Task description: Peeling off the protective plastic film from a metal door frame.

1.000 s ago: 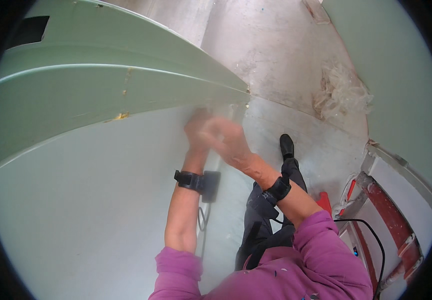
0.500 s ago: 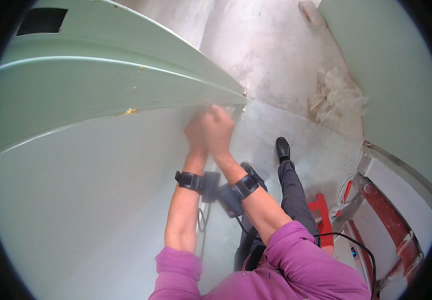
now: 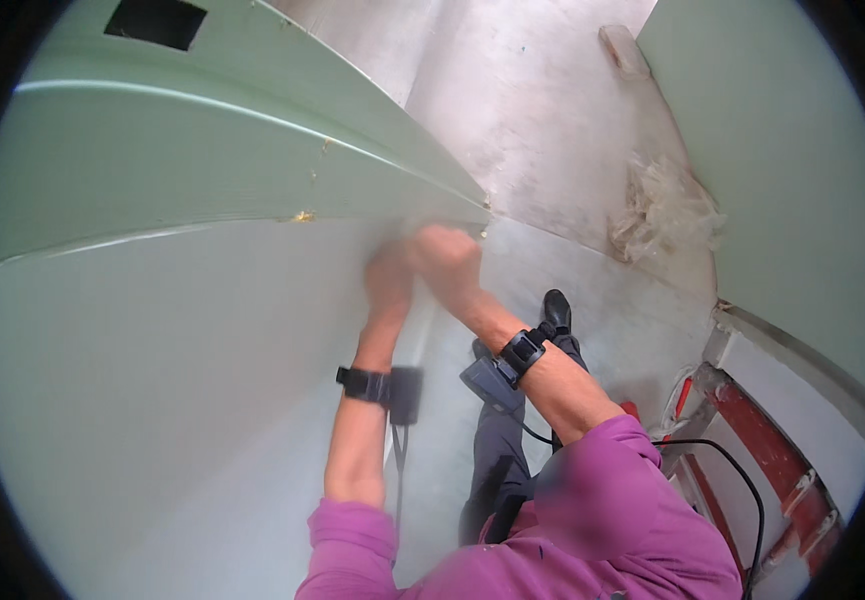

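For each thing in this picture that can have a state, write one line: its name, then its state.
Left hand: raised to the pale green panel, motion-blurred; grip unclear.
Right hand: fisted against the panel's corner beside the left hand, blurred.
Pale green panel: upright, small chip on its top edge.
Rectangular cut-out: open, dark inside.
Plastic sheet: crumpled on the floor.
Red stepladder: standing open.

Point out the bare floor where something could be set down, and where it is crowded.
Bare: the grey floor between the green wall panel and the right wall, short of the crumpled plastic. Crowded: lower right, with the red ladder, black cable and the person's shoe. Both hands press together at the panel's corner.
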Motion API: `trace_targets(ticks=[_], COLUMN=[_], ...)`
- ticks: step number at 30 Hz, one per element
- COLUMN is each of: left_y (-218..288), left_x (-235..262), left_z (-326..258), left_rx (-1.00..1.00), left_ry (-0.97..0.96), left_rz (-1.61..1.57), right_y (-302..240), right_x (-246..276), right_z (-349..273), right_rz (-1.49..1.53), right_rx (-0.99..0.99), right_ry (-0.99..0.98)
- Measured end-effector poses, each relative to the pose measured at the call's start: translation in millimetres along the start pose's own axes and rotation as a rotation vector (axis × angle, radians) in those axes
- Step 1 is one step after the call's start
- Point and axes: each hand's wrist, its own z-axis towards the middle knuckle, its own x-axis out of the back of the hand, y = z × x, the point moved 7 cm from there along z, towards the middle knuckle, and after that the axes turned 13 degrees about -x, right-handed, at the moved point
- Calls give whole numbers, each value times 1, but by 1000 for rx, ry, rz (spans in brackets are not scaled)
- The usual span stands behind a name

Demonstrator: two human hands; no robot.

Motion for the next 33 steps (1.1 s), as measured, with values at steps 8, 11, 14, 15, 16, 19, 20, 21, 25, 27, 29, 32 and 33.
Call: trace_targets(ticks=[8,11,14,15,16,19,20,21,25,27,29,32,33], left_y=[73,81,82,82,82,71,70,69,50,52,54,53,51], left_x=[52,48,45,44,40,21,25,29,27,26,25,29,30], left_z=[60,70,73,74,73,68,75,81,57,55,55,55,54], left_rx=[354,364,193,115,110,44,-24,-90,-92,-125,-124,-96,-74], left_ry=[-219,-435,-457,-437,-444,-641,-555,-469,-355,-363,-324,-262,-239], left_rz=[40,327,486,492,490,575,515,453,390,399,389,330,281], right_y=[21,16,14,17,20,32,32,32,24,26,28,28,28], right_x=[0,1,-1,-2,-1,-4,-8,-11,8,2,-1,0,-4], right_z=[-18,-24,-28,-30,-33,-35,-29,-22,-22,-18,-14,-11,-14], right_rz=[390,497,542,566,564,510,542,573,648,688,759,895,958], right_rx=[-355,-458,-548,-594,-600,-639,-610,-579,-587,-800,-805,-905,-1000], right_ry=[120,139,190,210,217,185,134,82,80,-90,-67,-126,-202])
